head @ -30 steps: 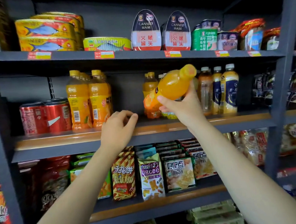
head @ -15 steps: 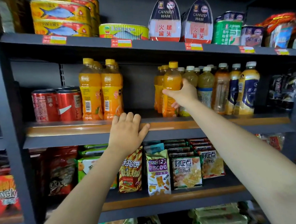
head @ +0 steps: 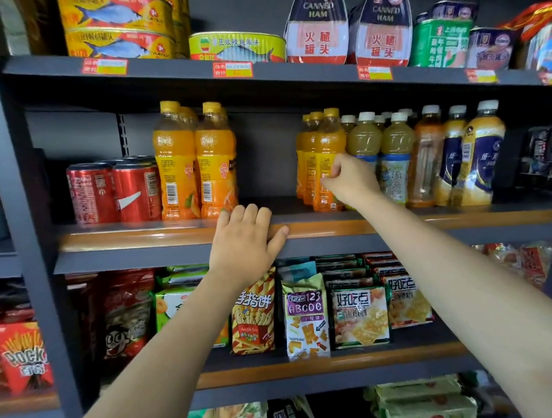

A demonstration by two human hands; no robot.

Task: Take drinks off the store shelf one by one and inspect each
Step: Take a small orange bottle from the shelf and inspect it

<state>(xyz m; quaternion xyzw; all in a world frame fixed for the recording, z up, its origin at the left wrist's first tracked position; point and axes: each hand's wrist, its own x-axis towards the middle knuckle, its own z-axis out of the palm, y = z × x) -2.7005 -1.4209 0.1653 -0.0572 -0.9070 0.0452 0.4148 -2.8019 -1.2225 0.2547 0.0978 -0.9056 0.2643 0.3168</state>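
Note:
A small orange drink bottle with a yellow cap stands upright at the front of its row on the middle shelf. My right hand is at its lower right side, thumb and curled fingers pinching the label. My left hand lies flat on the shelf's wooden front edge, fingers straight, holding nothing. Two taller orange juice bottles stand just left of and behind that hand. Red cola cans are at the far left of the shelf.
Pale tea bottles and blue-labelled bottles crowd the shelf right of my right hand. Canned fish and ham tins line the shelf above. Snack bags fill the shelf below. A dark upright post frames the left side.
A second ago my right hand held the orange bottle tilted in the air. It set the bottle upright in its row and now sits lower on it. My left hand settled onto the shelf edge.

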